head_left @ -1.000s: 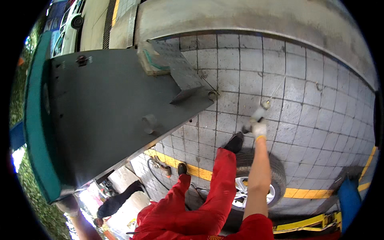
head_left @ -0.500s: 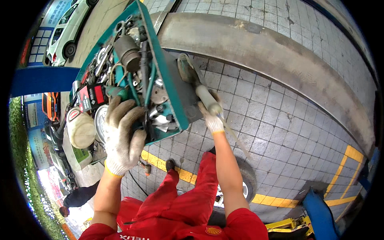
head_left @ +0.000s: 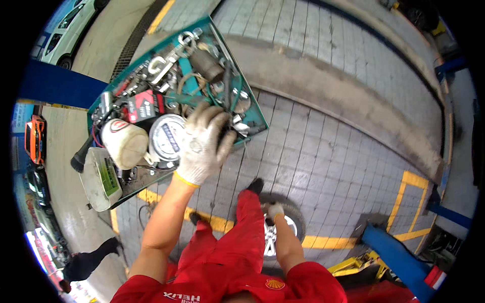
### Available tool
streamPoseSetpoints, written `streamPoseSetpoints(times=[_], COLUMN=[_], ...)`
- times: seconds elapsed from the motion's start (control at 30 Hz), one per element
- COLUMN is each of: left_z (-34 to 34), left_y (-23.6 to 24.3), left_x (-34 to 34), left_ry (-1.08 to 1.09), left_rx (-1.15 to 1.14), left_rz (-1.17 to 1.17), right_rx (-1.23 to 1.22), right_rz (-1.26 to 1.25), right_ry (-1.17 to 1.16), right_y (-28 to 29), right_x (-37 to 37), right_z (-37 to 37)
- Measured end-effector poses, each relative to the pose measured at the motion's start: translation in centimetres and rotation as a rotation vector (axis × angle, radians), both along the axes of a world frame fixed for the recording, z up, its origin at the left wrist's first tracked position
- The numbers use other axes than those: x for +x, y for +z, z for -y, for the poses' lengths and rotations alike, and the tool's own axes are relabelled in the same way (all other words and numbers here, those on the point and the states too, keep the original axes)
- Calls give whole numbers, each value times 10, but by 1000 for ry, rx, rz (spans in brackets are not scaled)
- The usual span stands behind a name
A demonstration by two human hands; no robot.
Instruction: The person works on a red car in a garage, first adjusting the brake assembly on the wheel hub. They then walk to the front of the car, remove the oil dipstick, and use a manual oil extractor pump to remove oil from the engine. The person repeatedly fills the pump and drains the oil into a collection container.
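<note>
My left hand point(head_left: 204, 144), in a white knit glove with grey-coated fingers, lies over the near edge of a green-rimmed tool tray point(head_left: 256, 103). Its fingers are spread and slightly bent, beside a round white-lidded tin point(head_left: 166, 136) and a green tool point(head_left: 186, 99). Nothing shows in its grasp. Lower down, my gloved right hand point(head_left: 275, 210) hangs in front of a wheel with a silver rim point(head_left: 270, 237). Its fingers are mostly hidden, so I cannot make out what they hold. The tray is full of loose wrenches point(head_left: 166, 65), sockets and a dark metal cylinder point(head_left: 206, 64).
A cream plastic bottle point(head_left: 125, 144), a red-and-black box point(head_left: 144, 106) and a clear container point(head_left: 101, 179) crowd the tray's left side. A long metal beam point(head_left: 343, 96) crosses the tiled floor. Blue lift arms point(head_left: 399, 262) stand at right. Another person point(head_left: 91, 262) is at lower left.
My right hand has dropped from a white cylindrical handle beside the tray to in front of the wheel. That handled thing no longer shows. The view has shifted; my left hand stays over the tray.
</note>
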State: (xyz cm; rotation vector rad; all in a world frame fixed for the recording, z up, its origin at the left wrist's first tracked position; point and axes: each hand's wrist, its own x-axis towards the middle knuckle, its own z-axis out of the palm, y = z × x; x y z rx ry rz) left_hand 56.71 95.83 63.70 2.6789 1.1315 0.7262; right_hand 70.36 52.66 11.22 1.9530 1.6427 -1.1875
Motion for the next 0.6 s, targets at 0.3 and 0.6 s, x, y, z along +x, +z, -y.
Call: streamPoseSetpoints(times=[0.3,0.6], left_z=[101,367], left_y=[101,-34], left_x=[-145,-599], left_ry=[-115,591], left_rx=[-68,-1151], left_rz=[352,-34], right_rx=[-38,26], right_rz=[-88,-709], right_ry=[-673,-838], right_y=[210,311], right_x=[-55,-355], right_z=[-114,-120])
